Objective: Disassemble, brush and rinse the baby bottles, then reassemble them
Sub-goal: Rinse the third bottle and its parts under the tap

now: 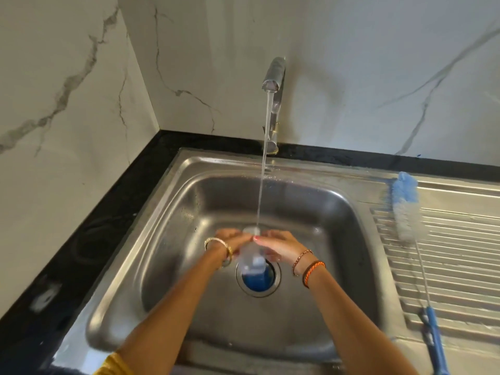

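Note:
A clear baby bottle (250, 255) stands roughly upright over the steel sink (311, 201), its open mouth under the water running from the tap (273, 77). My left hand (230, 239) holds the bottle from the left. My right hand (278, 246) holds it from the right, fingertips at its upper part. The bottle's base sits above the blue drain plug (258, 281). A blue and white bottle brush (408, 209) lies on the drainboard at the right, its blue handle near the front edge.
The ridged drainboard (454, 266) fills the right side. A black counter (67, 253) runs along the left and back, with marbled white walls behind it.

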### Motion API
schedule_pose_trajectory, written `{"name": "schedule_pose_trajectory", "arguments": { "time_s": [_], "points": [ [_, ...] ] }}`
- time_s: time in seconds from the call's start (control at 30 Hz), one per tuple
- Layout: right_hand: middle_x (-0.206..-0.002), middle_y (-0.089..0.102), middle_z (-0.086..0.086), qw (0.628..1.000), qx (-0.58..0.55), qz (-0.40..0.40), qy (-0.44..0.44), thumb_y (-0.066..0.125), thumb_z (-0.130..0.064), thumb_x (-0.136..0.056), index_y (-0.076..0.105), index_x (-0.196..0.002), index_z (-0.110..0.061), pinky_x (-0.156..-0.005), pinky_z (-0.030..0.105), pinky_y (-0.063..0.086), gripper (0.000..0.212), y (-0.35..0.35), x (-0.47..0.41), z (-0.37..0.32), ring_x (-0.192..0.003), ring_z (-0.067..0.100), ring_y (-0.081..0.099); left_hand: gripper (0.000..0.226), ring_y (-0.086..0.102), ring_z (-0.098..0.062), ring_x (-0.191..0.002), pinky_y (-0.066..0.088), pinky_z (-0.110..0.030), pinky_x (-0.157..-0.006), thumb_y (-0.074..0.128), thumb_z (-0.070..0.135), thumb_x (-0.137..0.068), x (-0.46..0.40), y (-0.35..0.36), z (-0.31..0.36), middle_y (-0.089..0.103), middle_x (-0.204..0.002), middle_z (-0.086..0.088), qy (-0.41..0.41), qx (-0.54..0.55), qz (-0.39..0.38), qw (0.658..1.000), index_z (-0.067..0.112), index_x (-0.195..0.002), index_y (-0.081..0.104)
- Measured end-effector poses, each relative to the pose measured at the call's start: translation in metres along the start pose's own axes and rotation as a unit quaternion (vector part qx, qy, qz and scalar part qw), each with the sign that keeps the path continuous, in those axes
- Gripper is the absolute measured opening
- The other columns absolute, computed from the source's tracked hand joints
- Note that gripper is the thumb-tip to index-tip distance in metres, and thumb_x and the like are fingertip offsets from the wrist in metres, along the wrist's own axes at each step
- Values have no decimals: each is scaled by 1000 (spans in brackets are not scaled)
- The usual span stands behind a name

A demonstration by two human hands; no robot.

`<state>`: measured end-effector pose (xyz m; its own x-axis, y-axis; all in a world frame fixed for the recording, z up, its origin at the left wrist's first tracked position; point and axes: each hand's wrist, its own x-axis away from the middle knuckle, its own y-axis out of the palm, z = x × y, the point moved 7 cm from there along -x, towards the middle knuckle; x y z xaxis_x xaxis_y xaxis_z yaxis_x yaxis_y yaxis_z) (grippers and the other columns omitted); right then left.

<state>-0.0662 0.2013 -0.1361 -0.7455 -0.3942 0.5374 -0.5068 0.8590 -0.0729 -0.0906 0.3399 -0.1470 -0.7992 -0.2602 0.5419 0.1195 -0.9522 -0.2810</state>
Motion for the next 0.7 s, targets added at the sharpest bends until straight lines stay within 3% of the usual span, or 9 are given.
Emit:
{"name": "schedule_pose_trajectory", "arguments": {
  "time_s": [0.07,0.13,0.23,0.3,0.4,0.53,0.63,0.7],
  "points": [
    [-107,64,3,998,-7,-13,-66,69,-11,-81,55,-112,-15,-69,19,52,34,1,1,-17,-91,12,62,28,60,-16,-82,53,-31,-78,75,14,-74,0,2,40,64,-93,-4,80,13,-2,997,10,-100,66],
    [-115,62,11,989,13,49,-138,73,-4,-75,54,-116,-12,-84,30,52,46,-8,-3,-40,-102,22,61,44,59,-17,-95,50,-31,-90,77,12,-72,3,2,70,63,-103,-5,145,5,5,989,10,-114,62],
    [-115,62,11,970,43,132,-200,78,-4,-69,53,-121,-12,-93,38,49,58,-20,-12,-72,-107,26,59,42,57,-17,-98,47,-27,-90,72,6,-76,0,-7,92,63,-111,-9,192,76,36,978,8,-116,60],
    [-113,63,8,964,37,149,-217,79,-7,-69,54,-119,-14,-90,34,51,57,-23,-19,-86,-105,24,60,27,57,-20,-102,47,-30,-91,66,12,-83,-4,-11,89,63,-111,-8,168,157,53,972,13,-110,62],
    [-112,61,5,958,34,165,-234,78,-9,-70,53,-119,-17,-85,28,51,55,-21,-29,-97,-105,22,59,22,57,-23,-99,48,-33,-79,57,29,-90,-21,-5,68,61,-111,-8,52,254,19,966,21,-110,59],
    [-118,56,1,960,54,155,-228,74,-11,-74,46,-129,-21,-92,34,50,63,-15,-35,-95,-109,19,53,38,57,-23,-82,49,-34,-72,51,34,-92,-29,20,53,60,-94,-11,-78,497,-74,861,7,-120,52],
    [-118,58,4,962,22,156,-222,72,-8,-76,47,-127,-18,-95,38,48,58,-18,-37,-94,-110,22,55,35,58,-20,-76,52,-26,-64,54,37,-90,-30,29,50,62,-86,-10,-83,538,-103,832,4,-101,58],
    [-119,58,5,963,11,154,-219,72,-7,-76,48,-126,-16,-95,39,49,56,-20,-38,-93,-111,22,55,34,58,-20,-76,49,-26,-70,53,40,-89,-26,34,53,65,-80,-9,-91,548,-140,820,6,-94,59]
  ]
}}
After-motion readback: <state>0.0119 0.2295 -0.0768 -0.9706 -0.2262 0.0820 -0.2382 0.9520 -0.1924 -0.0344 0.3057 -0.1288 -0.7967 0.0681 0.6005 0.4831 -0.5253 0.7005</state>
